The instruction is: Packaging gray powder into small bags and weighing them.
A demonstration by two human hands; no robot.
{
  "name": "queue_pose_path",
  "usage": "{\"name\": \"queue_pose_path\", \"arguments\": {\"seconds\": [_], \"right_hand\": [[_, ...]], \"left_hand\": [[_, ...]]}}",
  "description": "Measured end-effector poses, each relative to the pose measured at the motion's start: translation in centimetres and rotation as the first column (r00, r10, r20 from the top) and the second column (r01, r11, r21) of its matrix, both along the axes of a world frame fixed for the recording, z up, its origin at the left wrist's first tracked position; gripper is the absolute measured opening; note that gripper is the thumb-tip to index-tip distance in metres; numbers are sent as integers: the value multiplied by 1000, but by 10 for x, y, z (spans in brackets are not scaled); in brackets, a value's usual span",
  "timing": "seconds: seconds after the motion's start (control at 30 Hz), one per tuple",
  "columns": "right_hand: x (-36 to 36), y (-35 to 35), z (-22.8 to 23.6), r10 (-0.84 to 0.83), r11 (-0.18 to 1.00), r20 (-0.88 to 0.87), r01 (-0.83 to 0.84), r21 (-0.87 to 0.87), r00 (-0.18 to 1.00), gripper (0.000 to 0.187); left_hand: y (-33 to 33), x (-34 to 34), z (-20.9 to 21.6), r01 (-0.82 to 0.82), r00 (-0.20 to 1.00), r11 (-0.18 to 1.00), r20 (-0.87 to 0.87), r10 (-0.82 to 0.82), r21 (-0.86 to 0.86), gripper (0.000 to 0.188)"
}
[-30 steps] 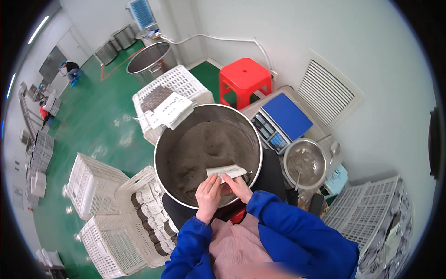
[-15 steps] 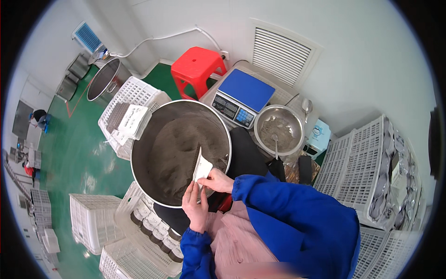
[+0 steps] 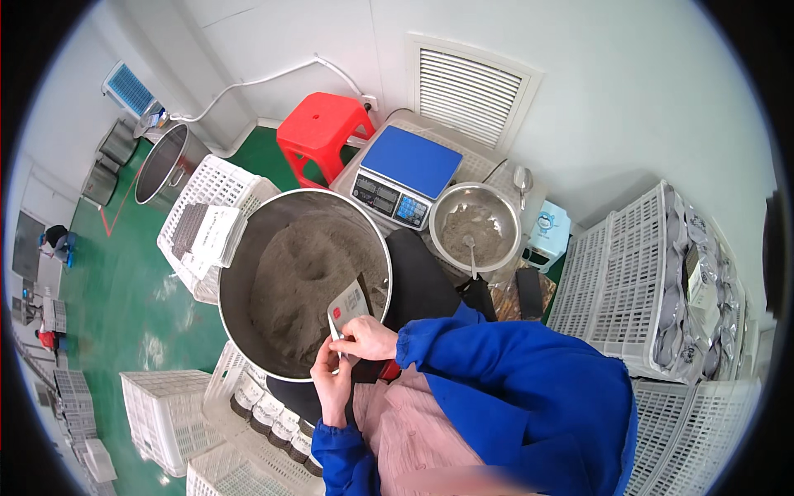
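Over the near right rim of a large steel pot (image 3: 235,337), I hold a small flat packet (image 3: 347,305), pale with a red mark and a darker side. My right hand (image 3: 370,337) pinches its near end. My left hand (image 3: 332,379) is closed at the packet's lower edge, thumb and fingertips together. Grey-brown powder (image 3: 302,269) lies in the pot in uneven heaps. Whether the packet has powder inside cannot be seen.
A blue-topped scale (image 3: 411,162) stands beyond the pot, beside a steel bowl (image 3: 444,197) with powder and a spoon. Flat packets (image 3: 217,234) lie on a white crate at left. Filled packets (image 3: 269,412) stand in a crate below. Crates (image 3: 608,281) stand at right; a red stool (image 3: 318,124) behind.
The packet has turned, so its printed face with the red mark now shows. Both hands sit slightly lower and further left in the picture, and the whole view has shifted.
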State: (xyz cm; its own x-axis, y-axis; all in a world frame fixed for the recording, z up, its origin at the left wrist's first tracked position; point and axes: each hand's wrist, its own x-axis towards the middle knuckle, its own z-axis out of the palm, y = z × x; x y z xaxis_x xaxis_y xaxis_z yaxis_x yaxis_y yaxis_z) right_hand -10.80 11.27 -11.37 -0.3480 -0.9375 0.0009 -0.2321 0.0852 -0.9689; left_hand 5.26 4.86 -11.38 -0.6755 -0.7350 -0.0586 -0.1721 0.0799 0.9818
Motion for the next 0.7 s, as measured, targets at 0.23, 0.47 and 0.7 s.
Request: {"name": "queue_pose_path", "arguments": {"seconds": [0.23,0.47,0.7], "right_hand": [[-1,-6,-3,95,993,-191,-106,-49,977,42],[0,-3,-14,155,986,-103,-161,-49,983,38],[11,2,-26,-59,990,-453,111,90,890,31]], "left_hand": [[-3,2,-19,-23,994,987,-99,39,157,27],[-21,8,-38,27,998,992,53,-34,125,38],[-10,-23,-23,50,875,822,421,237,-567,42]]}}
